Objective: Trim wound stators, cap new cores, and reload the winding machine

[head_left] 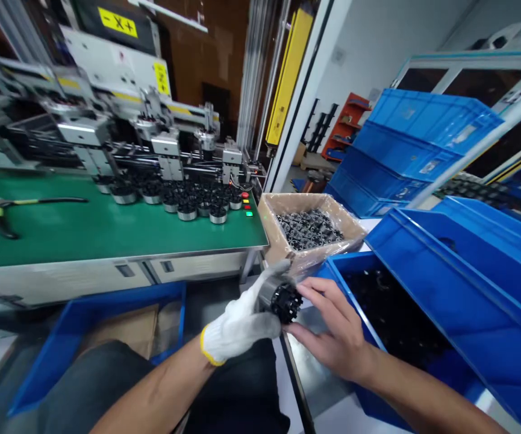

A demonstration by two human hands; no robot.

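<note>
Around the middle of the frame, a cardboard box of metal rings is standing beside the green workbench, with a blue bin of black parts crowding the right. Pliers are lying at the left. Just below center, the gloved left hand is gripping a cylindrical part, grey-sided with a black toothed end facing right, while the bare right hand is pinching that end's rim between thumb and fingers.
</note>
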